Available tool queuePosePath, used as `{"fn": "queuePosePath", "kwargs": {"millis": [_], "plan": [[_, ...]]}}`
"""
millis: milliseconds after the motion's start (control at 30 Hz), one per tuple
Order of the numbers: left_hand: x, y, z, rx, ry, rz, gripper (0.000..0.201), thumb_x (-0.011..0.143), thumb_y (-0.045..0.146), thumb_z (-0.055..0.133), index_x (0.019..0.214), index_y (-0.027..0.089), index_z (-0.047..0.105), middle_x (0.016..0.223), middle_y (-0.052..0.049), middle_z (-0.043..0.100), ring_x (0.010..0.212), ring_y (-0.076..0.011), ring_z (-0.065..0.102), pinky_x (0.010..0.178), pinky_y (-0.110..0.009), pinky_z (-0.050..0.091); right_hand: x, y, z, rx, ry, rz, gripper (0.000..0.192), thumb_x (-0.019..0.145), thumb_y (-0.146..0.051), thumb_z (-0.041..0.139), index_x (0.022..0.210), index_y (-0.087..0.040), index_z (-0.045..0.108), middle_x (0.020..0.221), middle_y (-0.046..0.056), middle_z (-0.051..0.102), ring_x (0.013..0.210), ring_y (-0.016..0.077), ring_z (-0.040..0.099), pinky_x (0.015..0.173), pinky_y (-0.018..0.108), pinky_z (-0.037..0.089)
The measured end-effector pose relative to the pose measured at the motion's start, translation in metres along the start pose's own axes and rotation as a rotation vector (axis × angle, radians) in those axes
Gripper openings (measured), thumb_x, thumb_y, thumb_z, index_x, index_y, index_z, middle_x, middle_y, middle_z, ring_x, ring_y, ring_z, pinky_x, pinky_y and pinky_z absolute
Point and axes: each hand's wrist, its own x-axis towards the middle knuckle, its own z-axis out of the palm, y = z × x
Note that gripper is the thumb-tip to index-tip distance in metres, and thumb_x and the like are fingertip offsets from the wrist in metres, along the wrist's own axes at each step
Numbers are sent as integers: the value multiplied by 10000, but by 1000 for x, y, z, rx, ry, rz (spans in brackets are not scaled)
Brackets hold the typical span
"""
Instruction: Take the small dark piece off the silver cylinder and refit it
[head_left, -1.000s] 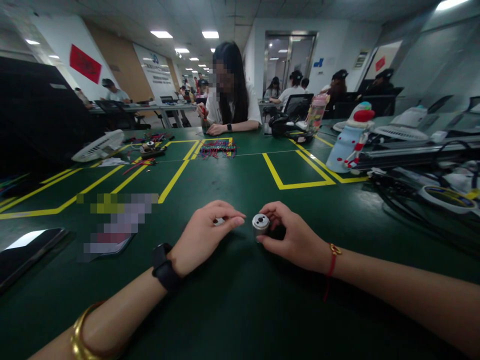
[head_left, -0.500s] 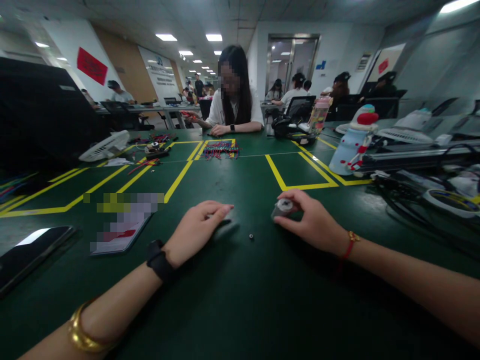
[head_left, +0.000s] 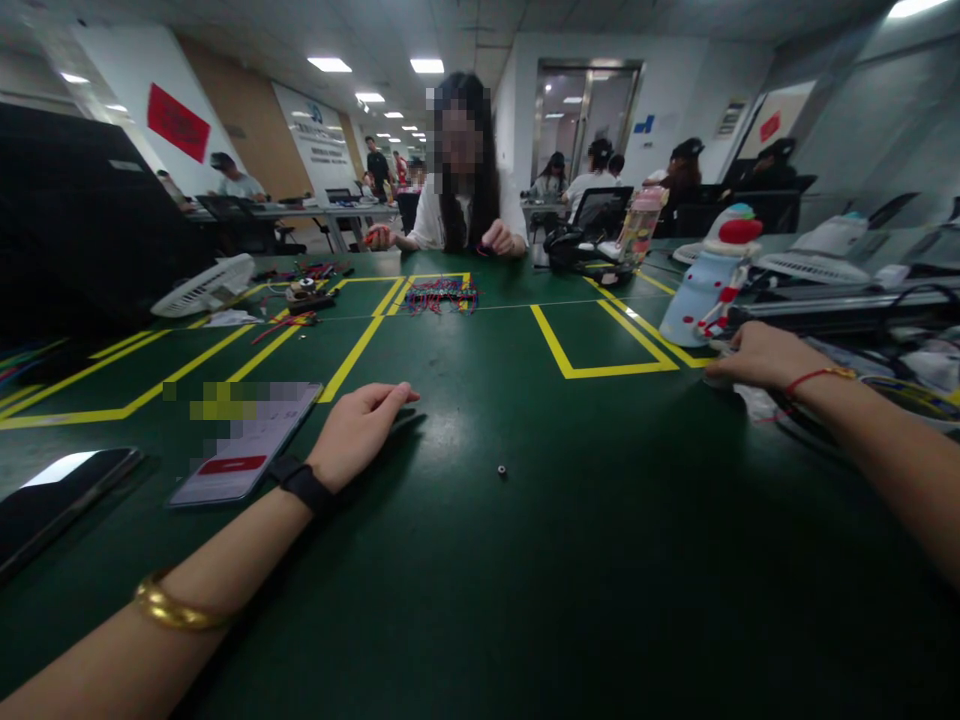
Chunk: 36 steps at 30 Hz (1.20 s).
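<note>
My left hand [head_left: 363, 428] hovers low over or rests on the green table [head_left: 465, 560], right of the lit phone [head_left: 236, 465]. Its thumb lies against the bent fingers, and the palm side is hidden. A small metal ring-like piece [head_left: 502, 470] lies on the table between my hands. On the right, my right hand [head_left: 769, 355] reaches down beside the light-blue snowman-shaped bottle [head_left: 694, 295], fingers closed together. Something greyish shows at its fingertips, too blurred to make out. Crumpled clear plastic [head_left: 757, 403] lies just under this hand.
A dark phone [head_left: 64, 505] lies at the far left. Bundled coloured wires [head_left: 440, 293] lie before a person [head_left: 469, 205] seated opposite. Cables [head_left: 919, 390], a white fan [head_left: 814, 262] and metal rails [head_left: 795, 322] crowd the right. A black box-like shape [head_left: 82, 220] stands at left.
My right hand has moved far right from the middle, where it held a small grey cylindrical part. My left hand has drawn back left. The person opposite has raised a hand.
</note>
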Motion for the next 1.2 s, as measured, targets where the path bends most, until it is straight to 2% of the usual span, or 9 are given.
{"fn": "queuePosePath", "kwargs": {"millis": [567, 667, 700, 767, 800, 867, 933, 1033, 1200], "plan": [[-1, 2, 0, -32, -6, -25, 459, 824, 558, 397, 880, 224, 706, 953, -57, 690, 916, -233, 605, 805, -359, 425, 4, 14, -8, -75, -126, 83, 409, 532, -386, 673, 819, -105, 597, 820, 150, 605, 712, 212, 577, 580, 290, 416], [0, 2, 1, -26, 5, -26, 456, 820, 554, 402, 866, 221, 710, 938, -60, 693, 899, -234, 612, 790, -358, 430, -12, -2, -14, -129, 74, 84, 528, 550, -476, 670, 925, -113, 594, 963, 200, 589, 850, 297, 567, 665, 384, 427], [0, 3, 1, -24, 8, -26, 454, 819, 552, 403, 861, 220, 710, 932, -61, 694, 896, -233, 613, 787, -357, 431, -23, -13, -15, -129, 208, 5, 543, 584, -510, 648, 958, -121, 592, 1002, 205, 581, 895, 316, 555, 695, 417, 424], [0, 3, 2, -22, 8, -28, 455, 818, 552, 403, 858, 217, 709, 925, -60, 696, 893, -232, 614, 783, -354, 432, -55, -46, -13, -45, 444, -341, 454, 709, -509, 562, 976, -144, 602, 1010, 169, 591, 932, 285, 547, 757, 419, 426], [0, 3, 2, -21, 6, -31, 457, 817, 553, 403, 859, 216, 708, 925, -60, 696, 894, -232, 614, 781, -354, 433, -75, -65, -10, 48, 476, -589, 371, 780, -457, 509, 964, -151, 609, 990, 135, 605, 912, 236, 555, 778, 378, 436], [0, 2, 2, -20, 3, -36, 461, 816, 556, 401, 864, 215, 707, 930, -59, 696, 897, -233, 614, 779, -353, 435, -118, -102, 0, 181, 379, -1056, 275, 866, -326, 411, 968, -194, 630, 1011, 76, 614, 918, 168, 555, 823, 321, 443], [0, 1, 2, -15, 5, -35, 461, 817, 555, 398, 866, 216, 706, 934, -58, 696, 900, -234, 614, 783, -355, 435, -158, -133, 11, 201, 345, -1347, 336, 888, -221, 346, 1116, -267, 589, 1126, 33, 592, 981, 152, 539, 842, 324, 446], [0, 0, 2, -11, 13, -15, 455, 821, 549, 395, 860, 218, 704, 936, -57, 697, 906, -236, 615, 799, -359, 430, -195, -156, 27, 177, 298, -1550, 412, 889, -179, 331, 1224, -331, 516, 1270, -10, 514, 1095, 150, 488, 863, 324, 449], [0, -1, 2, -8, 7, -20, 466, 817, 554, 395, 872, 210, 705, 950, -73, 695, 908, -248, 613, 795, -372, 431, -185, -154, 39, 294, 191, -1491, 352, 839, -105, 404, 1080, -245, 618, 985, 51, 619, 925, 155, 546, 787, 301, 467]]}}
